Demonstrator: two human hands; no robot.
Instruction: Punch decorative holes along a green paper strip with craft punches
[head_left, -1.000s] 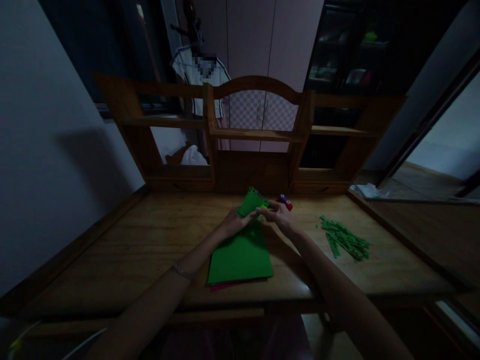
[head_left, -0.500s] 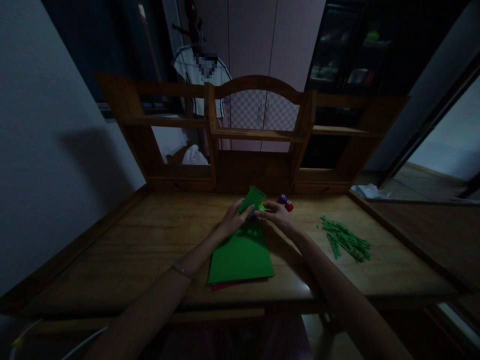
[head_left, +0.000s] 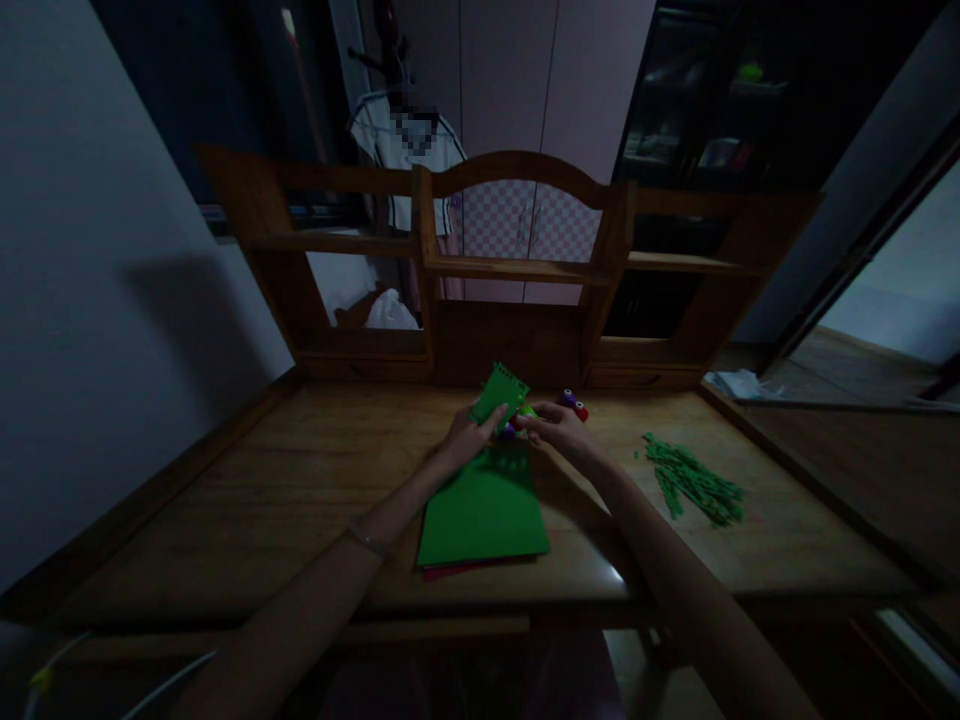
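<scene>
A small piece of green paper [head_left: 499, 392], with a row of notches along its far edge, is pinched in my left hand [head_left: 469, 437]. Close on its right, my right hand [head_left: 559, 430] is closed around a small craft punch [head_left: 528, 411] in bright green, with red and purple parts showing by the fingertips. The punch lies against the paper's right side; my fingers partly hide it. Under both hands rests a stack of green paper sheets [head_left: 484, 515], a red sheet peeking out at its near edge.
Behind my right hand stand a purple punch [head_left: 568, 398] and a red punch [head_left: 580, 411]. A heap of notched green paper strips [head_left: 694, 480] lies on the right of the wooden desk [head_left: 300, 480]. A wooden shelf unit [head_left: 517, 268] rises along the back edge.
The green paper piece has shifted slightly up and left in my left hand. More of the red and purple parts now shows between my hands.
</scene>
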